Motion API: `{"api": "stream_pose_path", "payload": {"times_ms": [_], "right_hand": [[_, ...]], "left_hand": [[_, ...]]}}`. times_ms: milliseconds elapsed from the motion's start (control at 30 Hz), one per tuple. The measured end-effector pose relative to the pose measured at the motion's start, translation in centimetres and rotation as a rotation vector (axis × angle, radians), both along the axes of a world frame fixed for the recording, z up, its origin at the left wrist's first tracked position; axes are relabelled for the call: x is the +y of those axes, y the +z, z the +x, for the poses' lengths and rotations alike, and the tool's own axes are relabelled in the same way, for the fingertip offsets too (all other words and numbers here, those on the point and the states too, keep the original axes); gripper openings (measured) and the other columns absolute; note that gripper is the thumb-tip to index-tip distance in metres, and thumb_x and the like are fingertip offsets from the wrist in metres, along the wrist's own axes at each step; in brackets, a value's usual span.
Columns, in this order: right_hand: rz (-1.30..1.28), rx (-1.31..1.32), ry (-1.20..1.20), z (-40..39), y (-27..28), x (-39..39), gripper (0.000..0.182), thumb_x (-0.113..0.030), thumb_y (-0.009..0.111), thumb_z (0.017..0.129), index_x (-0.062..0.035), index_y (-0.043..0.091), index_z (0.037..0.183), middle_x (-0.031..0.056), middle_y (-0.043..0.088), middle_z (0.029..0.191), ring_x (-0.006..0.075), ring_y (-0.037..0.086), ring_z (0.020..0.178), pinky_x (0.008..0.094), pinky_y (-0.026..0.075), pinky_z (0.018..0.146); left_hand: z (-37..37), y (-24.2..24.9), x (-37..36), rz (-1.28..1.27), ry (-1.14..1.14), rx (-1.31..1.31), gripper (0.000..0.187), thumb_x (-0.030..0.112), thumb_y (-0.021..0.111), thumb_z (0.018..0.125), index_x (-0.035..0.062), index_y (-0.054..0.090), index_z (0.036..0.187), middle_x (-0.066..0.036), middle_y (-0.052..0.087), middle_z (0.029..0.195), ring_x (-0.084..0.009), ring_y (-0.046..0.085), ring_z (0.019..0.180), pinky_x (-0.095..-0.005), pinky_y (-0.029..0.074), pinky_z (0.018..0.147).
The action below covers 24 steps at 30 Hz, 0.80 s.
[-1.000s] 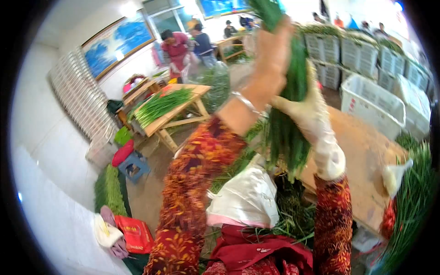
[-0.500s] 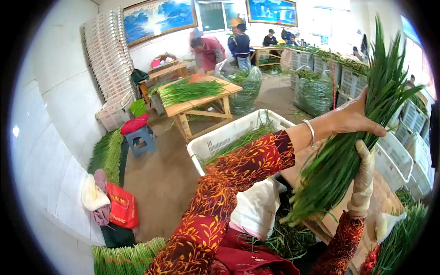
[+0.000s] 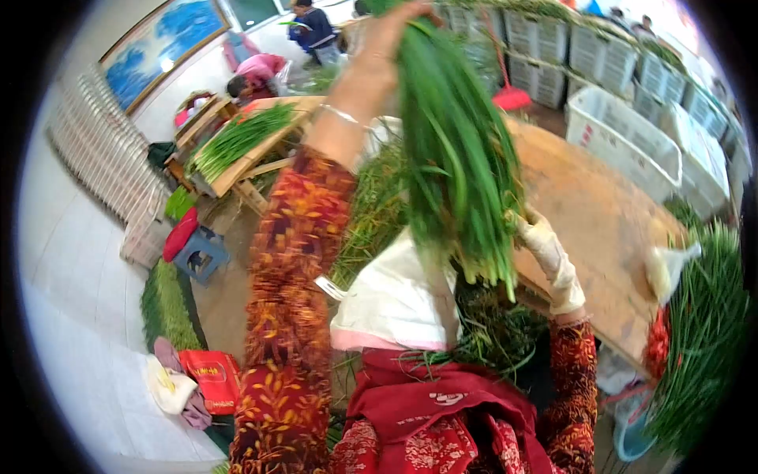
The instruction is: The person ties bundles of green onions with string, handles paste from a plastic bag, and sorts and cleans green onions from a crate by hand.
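Note:
A thick bunch of long green stalks [image 3: 458,150] hangs in front of me, its pale cut ends pointing down. My left hand [image 3: 387,39], bare with a bracelet at the wrist, is closed round the upper part of the bunch at the top of the view. My right hand [image 3: 538,237], in a pale glove, has its fingers against the lower right side of the bunch; its fingertips are partly hidden by stalks. Below the bunch lie a white cloth [image 3: 395,300] over my lap and loose dark green leaves [image 3: 497,332].
A wooden table [image 3: 600,213] stands at the right, with a pile of green stalks [image 3: 703,316] and a plastic bag [image 3: 671,268] at its edge. White crates [image 3: 624,142] stand behind. A person in pink [image 3: 257,75] bends near another table [image 3: 237,170]. A blue stool [image 3: 201,253] is at left.
The bunch has swung from the right to the centre, its cut ends now lower, with both hands moving along. The view has turned right and downward.

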State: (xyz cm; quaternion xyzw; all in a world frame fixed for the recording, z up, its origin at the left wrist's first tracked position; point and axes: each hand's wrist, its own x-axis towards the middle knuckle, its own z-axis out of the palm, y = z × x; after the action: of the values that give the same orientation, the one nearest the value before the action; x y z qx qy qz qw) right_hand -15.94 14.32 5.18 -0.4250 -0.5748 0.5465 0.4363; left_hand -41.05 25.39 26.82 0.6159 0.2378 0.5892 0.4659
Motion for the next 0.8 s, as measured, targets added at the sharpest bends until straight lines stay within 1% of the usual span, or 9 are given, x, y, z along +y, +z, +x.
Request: {"api": "stream_pose_path", "payload": {"times_ms": [67,133,267,333,400,467,567,667,800], "right_hand": [[-0.171,-0.028,0.003,0.6,-2.9,-0.9,0.030,-0.031,0.054,0.085,-0.0039,0.061,0.096,-0.0061,0.046,0.063,0.0038,0.035,0.054,0.0192,0.029,0.049],[0.053,-0.120,0.021,2.1,-7.0,-2.8,0.027,-0.026,0.049,0.087,-0.0016,0.060,0.084,-0.0044,0.041,0.056,0.0059,0.034,0.050,0.0209,0.028,0.048],[-0.205,-0.359,0.174,1.9,-5.3,-7.5,0.027,-0.029,0.049,0.088,-0.0047,0.060,0.088,-0.0011,0.049,0.056,0.0081,0.044,0.054,0.0211,0.037,0.054],[-0.085,-0.471,0.133,2.1,-5.5,-7.2,0.021,-0.025,0.051,0.088,-0.0067,0.061,0.089,0.0020,0.057,0.062,0.0117,0.052,0.061,0.0244,0.043,0.062],[0.021,-0.111,-0.095,1.7,-2.8,-6.1,0.020,-0.022,0.057,0.083,-0.0077,0.060,0.096,0.0088,0.063,0.081,0.0197,0.059,0.072,0.0294,0.046,0.069],[0.512,-0.252,-0.369,-0.4,1.5,-5.0,0.037,-0.020,0.065,0.075,-0.0087,0.055,0.109,0.0124,0.061,0.099,0.0251,0.060,0.085,0.0325,0.046,0.075],[0.763,-0.431,-0.465,-3.6,5.1,-2.2,0.056,-0.018,0.070,0.069,-0.0101,0.047,0.120,0.0136,0.058,0.105,0.0256,0.058,0.090,0.0315,0.045,0.080],[0.314,-0.192,-0.080,-3.7,6.4,1.1,0.060,-0.019,0.070,0.070,-0.0070,0.045,0.124,0.0111,0.060,0.105,0.0211,0.058,0.093,0.0280,0.044,0.083],[0.150,0.191,0.215,-0.1,4.2,5.9,0.058,-0.028,0.069,0.076,-0.0009,0.047,0.123,0.0059,0.061,0.098,0.0097,0.055,0.087,0.0249,0.045,0.075]], "left_hand": [[-3.0,1.3,1.7,-0.156,-0.076,0.028,0.022,0.028,0.065,0.077,0.0059,0.062,0.080,-0.008,0.063,0.079,-0.0239,0.063,0.077,-0.0374,0.052,0.075],[-5.1,2.0,1.1,-0.111,0.084,-0.018,0.021,0.026,0.064,0.078,0.0051,0.061,0.077,-0.010,0.062,0.075,-0.0244,0.064,0.074,-0.0385,0.053,0.074],[-8.4,3.9,2.0,-0.113,0.188,-0.146,0.019,0.020,0.066,0.076,0.0030,0.059,0.071,-0.010,0.061,0.075,-0.0240,0.061,0.069,-0.0409,0.053,0.072],[-9.8,4.6,2.6,-0.115,0.156,-0.119,0.020,0.020,0.066,0.076,0.0027,0.059,0.071,-0.010,0.061,0.075,-0.0238,0.061,0.069,-0.0409,0.053,0.072],[-9.4,4.8,2.9,-0.119,0.115,-0.085,0.020,0.020,0.067,0.076,0.0024,0.059,0.071,-0.011,0.060,0.074,-0.0235,0.060,0.069,-0.0409,0.053,0.072],[-7.8,4.8,1.6,-0.144,0.221,-0.051,0.020,0.020,0.067,0.075,0.0026,0.059,0.071,-0.011,0.060,0.073,-0.0242,0.061,0.069,-0.0415,0.054,0.071],[-6.0,5.0,1.0,-0.166,0.120,-0.023,0.017,0.018,0.068,0.075,0.0024,0.061,0.075,-0.012,0.062,0.075,-0.0231,0.063,0.069,-0.0383,0.055,0.066],[-4.4,5.1,0.1,-0.121,0.205,-0.051,0.018,0.013,0.067,0.075,0.0002,0.062,0.087,-0.012,0.064,0.085,-0.0199,0.063,0.073,-0.0327,0.055,0.067],[-3.7,5.7,-0.7,-0.068,0.115,0.038,0.029,0.010,0.065,0.077,-0.0031,0.059,0.102,-0.010,0.062,0.097,-0.0189,0.061,0.086,-0.0303,0.053,0.074]]}}
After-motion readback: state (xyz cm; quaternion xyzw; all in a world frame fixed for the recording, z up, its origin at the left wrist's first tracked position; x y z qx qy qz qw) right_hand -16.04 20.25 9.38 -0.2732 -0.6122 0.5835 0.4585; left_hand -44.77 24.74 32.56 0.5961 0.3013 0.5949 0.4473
